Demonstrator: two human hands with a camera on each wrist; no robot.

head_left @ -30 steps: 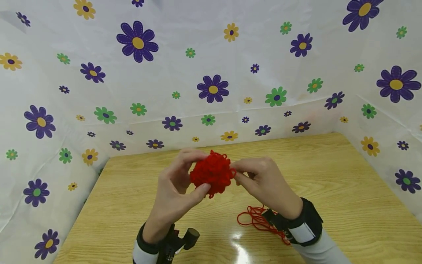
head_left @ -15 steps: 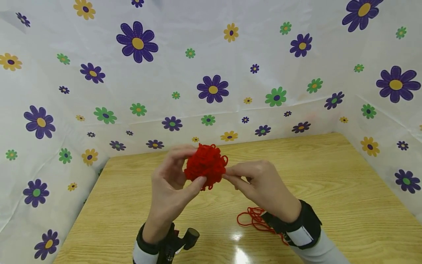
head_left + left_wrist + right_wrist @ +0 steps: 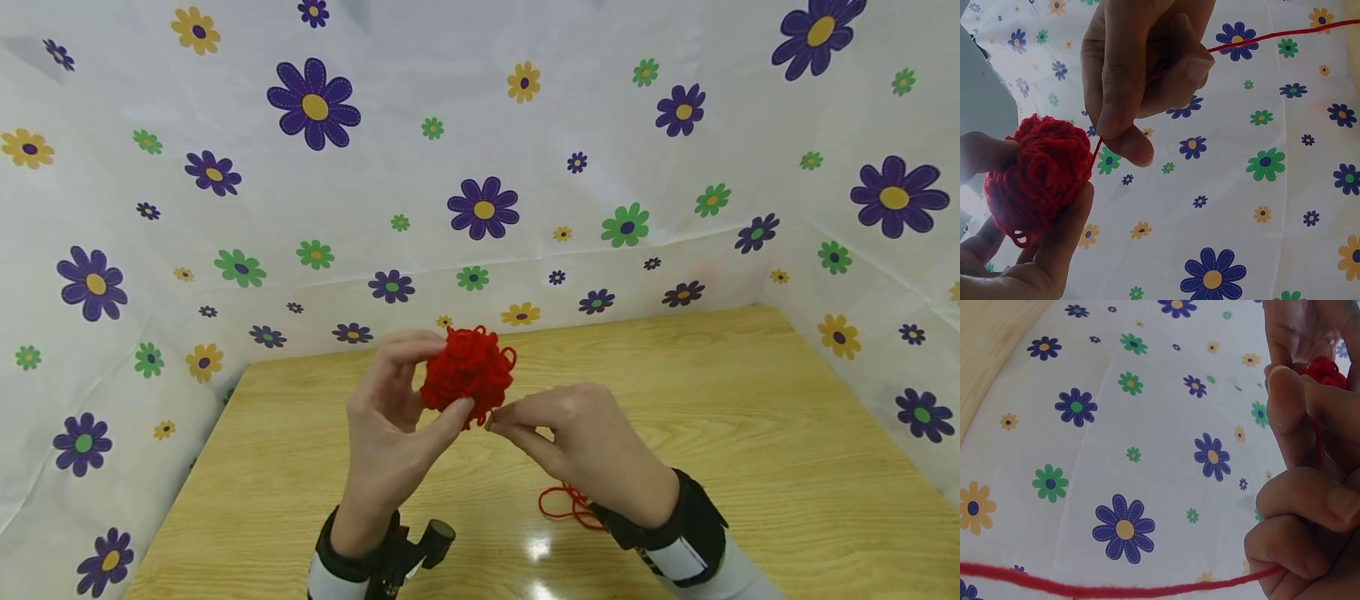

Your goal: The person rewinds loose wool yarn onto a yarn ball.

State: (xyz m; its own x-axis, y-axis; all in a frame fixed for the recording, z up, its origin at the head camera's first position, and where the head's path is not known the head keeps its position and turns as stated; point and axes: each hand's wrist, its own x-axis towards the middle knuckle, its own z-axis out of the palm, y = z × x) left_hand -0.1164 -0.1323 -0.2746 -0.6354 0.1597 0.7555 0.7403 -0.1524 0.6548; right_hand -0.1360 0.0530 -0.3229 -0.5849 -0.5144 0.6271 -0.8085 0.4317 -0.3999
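A ball of red yarn [image 3: 468,371] with small loops sticking out is held above the table by my left hand [image 3: 401,433], fingers behind and thumb in front. My right hand [image 3: 585,446] is just to its lower right and pinches a strand of the yarn between thumb and forefinger. In the left wrist view a short red strand [image 3: 1097,150] runs from the ball [image 3: 1041,178] to those fingertips. Past the curled fingers of the right hand, the yarn [image 3: 1147,591] trails off in the right wrist view.
A loose heap of red yarn [image 3: 577,507] lies on the wooden table [image 3: 300,467], partly hidden behind the right wrist. White cloth [image 3: 420,50] printed with flowers surrounds the table at the back and sides. Each wrist carries a black strap [image 3: 690,533] with a camera.
Held in the left hand, the ball has shifted left and slightly up, showing another side. My right hand has moved left and down, from the ball's right side to its lower right.
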